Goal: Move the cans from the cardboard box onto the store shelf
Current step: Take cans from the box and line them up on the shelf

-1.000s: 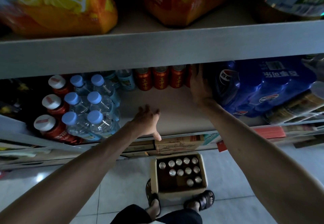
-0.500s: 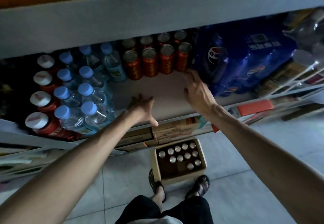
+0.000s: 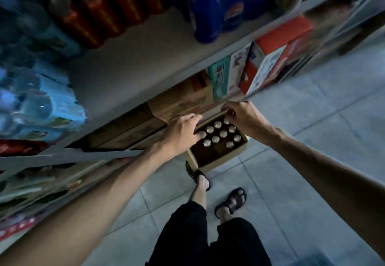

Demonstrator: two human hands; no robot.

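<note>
Left hand (image 3: 181, 132), right hand (image 3: 243, 118) hover over cans (image 3: 223, 133) in cardboard box (image 3: 220, 161)

My left hand (image 3: 181, 134) covers the near left corner of the cardboard box (image 3: 218, 161), so I cannot tell whether its fingers grip one of the cans (image 3: 223, 133) beneath. My right hand (image 3: 243, 118) hides the far row; whether it pinches a can or the rim is unclear. The red cans on the shelf (image 3: 100, 9) and the water bottles (image 3: 41, 103) are smeared by blur, their labels unreadable. The top edge cuts off the blue Pepsi pack (image 3: 225, 5).
</note>
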